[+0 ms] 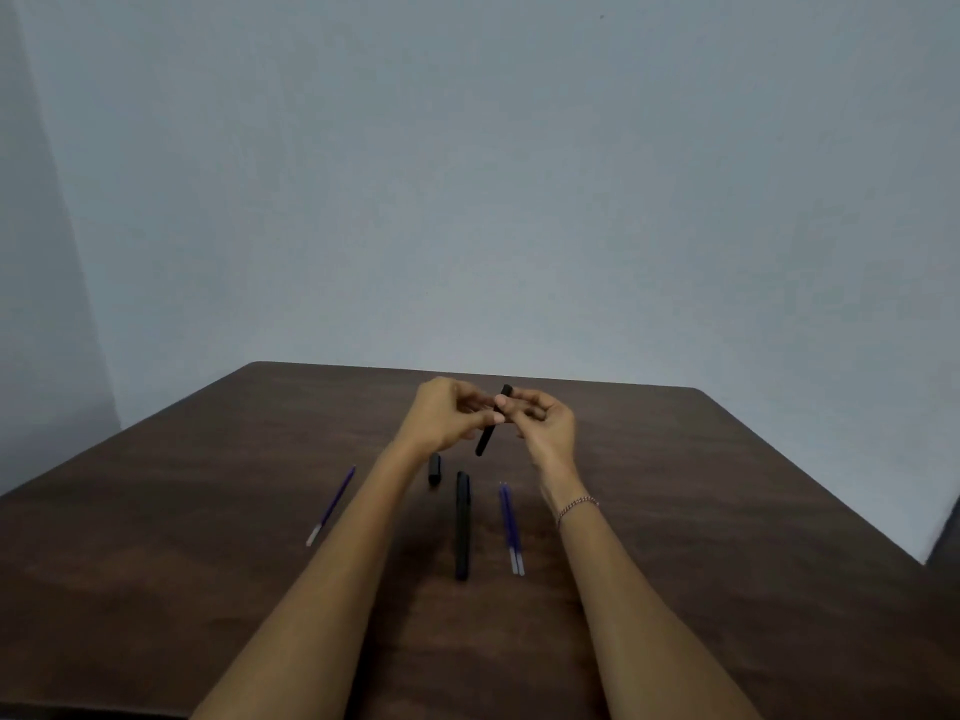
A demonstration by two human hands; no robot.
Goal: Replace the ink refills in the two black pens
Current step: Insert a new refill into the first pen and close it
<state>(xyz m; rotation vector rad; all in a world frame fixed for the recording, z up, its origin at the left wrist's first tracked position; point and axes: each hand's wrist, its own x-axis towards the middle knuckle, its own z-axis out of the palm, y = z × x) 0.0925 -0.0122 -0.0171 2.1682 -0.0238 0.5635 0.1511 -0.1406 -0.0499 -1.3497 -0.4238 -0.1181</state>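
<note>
Hands meet above the far middle of the table (208,511): the left hand (449,415) and right hand (545,423) both have their fingers curled and pinching one black pen (487,438), which is held tilted in the air, probably so that one hand steadies the barrel while the other twists it open. A loose cap (435,469) lies just near of the left hand, and the second black pen (462,527) rests between the forearms. A pair of purple refills (511,527) lies just right of that pen and a single purple refill (332,506) well left, with nothing blocking the reach to them.
</note>
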